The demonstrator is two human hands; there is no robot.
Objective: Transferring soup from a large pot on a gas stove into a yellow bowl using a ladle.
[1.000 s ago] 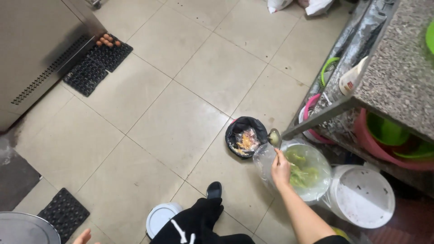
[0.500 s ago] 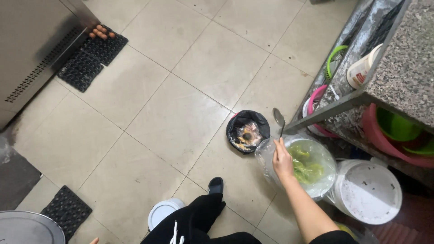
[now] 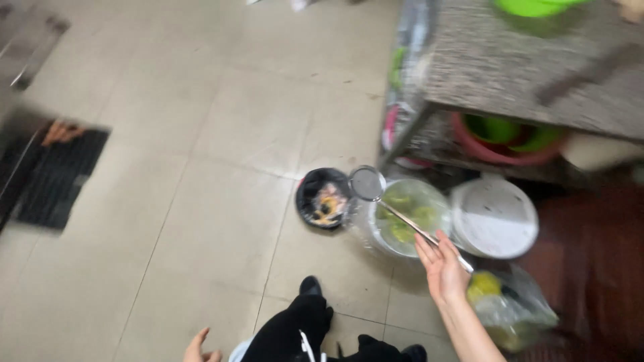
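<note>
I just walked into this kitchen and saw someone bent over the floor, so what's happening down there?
A person's right hand holds a long-handled metal strainer, its round head above the gap between a small black-lined bin of scraps and a clear bag-lined bucket with green vegetable pieces. A white lidded bucket stands beside them, under a stone counter. The left hand is empty, low near the person's dark trouser leg. The picture is blurred.

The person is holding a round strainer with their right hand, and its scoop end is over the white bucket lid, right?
Not quite. The head view shows the right hand holding the strainer, but its round end hangs beside the black bin, not over the white lid.
</note>
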